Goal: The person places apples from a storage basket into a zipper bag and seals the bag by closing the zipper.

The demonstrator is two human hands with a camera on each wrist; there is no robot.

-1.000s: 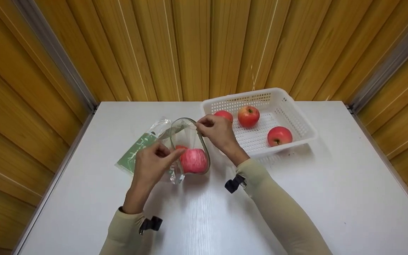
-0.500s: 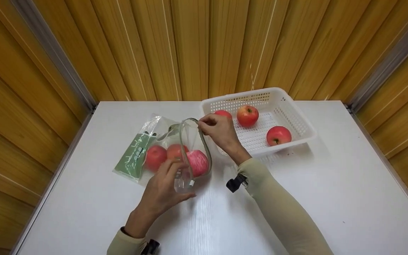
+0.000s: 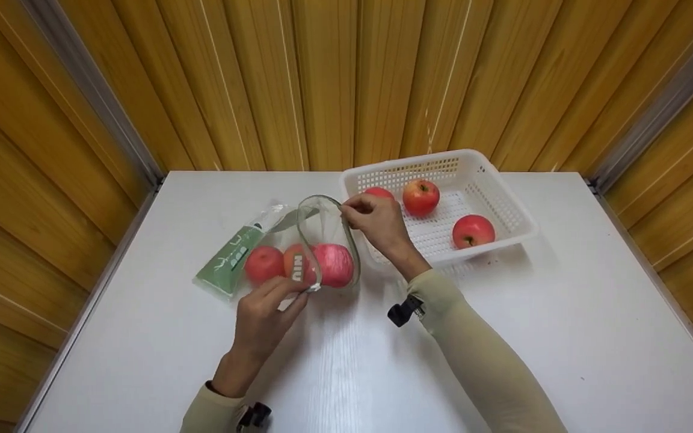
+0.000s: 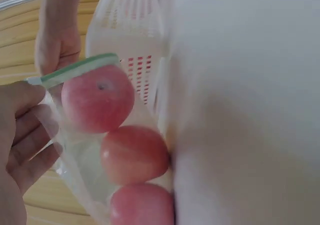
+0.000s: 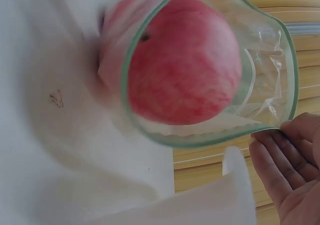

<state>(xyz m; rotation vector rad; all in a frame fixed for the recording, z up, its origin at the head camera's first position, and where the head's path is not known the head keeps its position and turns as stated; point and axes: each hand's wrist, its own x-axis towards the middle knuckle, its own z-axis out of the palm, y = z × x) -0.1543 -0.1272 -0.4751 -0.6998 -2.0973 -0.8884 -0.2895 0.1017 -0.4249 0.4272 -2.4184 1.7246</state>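
Observation:
A clear zip bag point(image 3: 224, 264) with a green printed panel lies at the left of the white table. Its green-edged mouth gapes toward the right. One streaky pink-red apple point(image 3: 335, 264) sits at that opening, with two more red apples point(image 4: 134, 154) in a row behind it inside. My left hand point(image 3: 264, 316) pinches the near end of the bag's rim at the small white zip slider point(image 3: 314, 288). With thumb and fingertips my right hand point(image 3: 381, 224) pinches the far side of the rim point(image 5: 296, 75), close to the basket.
Behind and right of the bag stands a white plastic basket point(image 3: 503, 207) with slotted walls. It holds three apples, including a yellowish-red apple point(image 3: 421, 197) and a red apple point(image 3: 473, 231). A wood-slat wall point(image 3: 325, 84) rises behind the table.
My left hand let go of the near rim, opened low beside the bag, then pinched the rim again at the slider. The right hand has kept its pinch on the far rim.

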